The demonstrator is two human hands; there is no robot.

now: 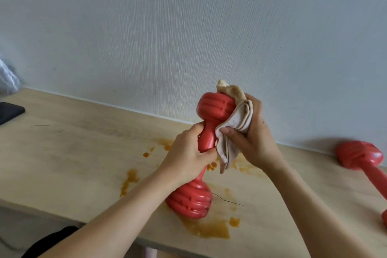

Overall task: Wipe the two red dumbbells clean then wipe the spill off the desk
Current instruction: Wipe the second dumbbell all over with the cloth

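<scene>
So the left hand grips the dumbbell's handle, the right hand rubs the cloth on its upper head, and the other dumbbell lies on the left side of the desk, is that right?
Not quite. The head view shows the other dumbbell on the right side of the desk, not the left. The rest holds: the left hand grips the handle of the dumbbell, and the right hand rubs the cloth on its upper head.

No readable text, label, brand, number or sign anywhere (only moulded grooves and small slots on the red dumbbell, not letters).
</scene>
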